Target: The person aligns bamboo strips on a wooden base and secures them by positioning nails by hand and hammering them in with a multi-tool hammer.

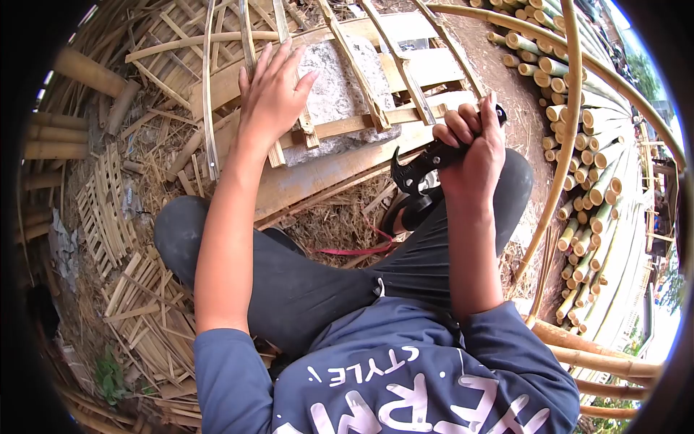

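A large stack of cut bamboo poles (601,189) fills the right side, with many of its round ends facing the person. The seated person wears a blue shirt (376,333) with pale lettering and dark trousers (311,296), knees bent outward. In front of the knees is a frame of bamboo slats (352,61), its long strips running away from the person and joined near their close ends by a crosspiece. It lies over wooden boards (318,186) and a rough, pale stone block (325,83). Bamboo scraps (144,311) are heaped on the ground at lower left.

The left hand (273,87) lies back upward over the slats on the left side of the frame, fingers extended and slightly spread, grasping nothing that shows. The right hand (470,141) is curled tightly around the handle of a black tool (419,170), held above the right leg just beside the frame, its curved claw end pointing left. Below the tool, a thin pink strip (354,251) lies on the ground between the legs.
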`<action>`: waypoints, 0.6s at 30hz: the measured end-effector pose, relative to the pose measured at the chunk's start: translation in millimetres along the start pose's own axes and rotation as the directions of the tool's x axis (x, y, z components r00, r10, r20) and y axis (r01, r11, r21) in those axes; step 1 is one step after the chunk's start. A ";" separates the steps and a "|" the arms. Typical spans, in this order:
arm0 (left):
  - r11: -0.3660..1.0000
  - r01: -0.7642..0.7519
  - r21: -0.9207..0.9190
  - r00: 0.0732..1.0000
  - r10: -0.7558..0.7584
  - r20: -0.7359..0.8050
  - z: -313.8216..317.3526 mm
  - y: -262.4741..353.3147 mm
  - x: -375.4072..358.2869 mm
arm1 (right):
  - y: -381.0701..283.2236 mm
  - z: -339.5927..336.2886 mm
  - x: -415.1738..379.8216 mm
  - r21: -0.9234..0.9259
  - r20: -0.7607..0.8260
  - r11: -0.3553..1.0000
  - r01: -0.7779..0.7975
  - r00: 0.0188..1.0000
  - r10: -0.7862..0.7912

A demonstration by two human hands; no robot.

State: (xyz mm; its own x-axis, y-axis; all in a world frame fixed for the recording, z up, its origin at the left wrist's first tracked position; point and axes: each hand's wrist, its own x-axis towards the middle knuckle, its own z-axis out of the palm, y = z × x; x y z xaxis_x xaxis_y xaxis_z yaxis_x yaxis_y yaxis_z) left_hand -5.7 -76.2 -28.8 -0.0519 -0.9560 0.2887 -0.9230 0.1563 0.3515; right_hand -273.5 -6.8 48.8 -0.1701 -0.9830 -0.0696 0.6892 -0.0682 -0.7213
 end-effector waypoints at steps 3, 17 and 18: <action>1.000 0.007 -0.024 1.000 -0.007 0.004 -2.3 4.0 -0.5 | 9.4 16.6 14.5 0.057 0.026 0.998 -0.004 1.000 0.002; 0.972 -0.221 -0.075 0.946 0.195 -0.258 1.3 0.5 -5.0 | 63.2 71.0 91.3 0.063 0.295 0.974 -0.218 0.936 0.190; 0.970 -0.208 -0.124 0.953 0.173 -0.249 0.7 -0.9 -5.9 | 66.2 76.3 92.2 0.028 0.312 0.971 -0.237 0.925 0.217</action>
State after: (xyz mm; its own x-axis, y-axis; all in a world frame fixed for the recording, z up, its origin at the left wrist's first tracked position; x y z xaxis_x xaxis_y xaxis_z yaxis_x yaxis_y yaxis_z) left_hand -4.8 -70.9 -31.4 -0.1138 -0.8220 0.5579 -0.8375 0.3815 0.3912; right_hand -189.8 -114.9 47.2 0.2121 -0.9772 -0.0056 0.7292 0.1620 -0.6649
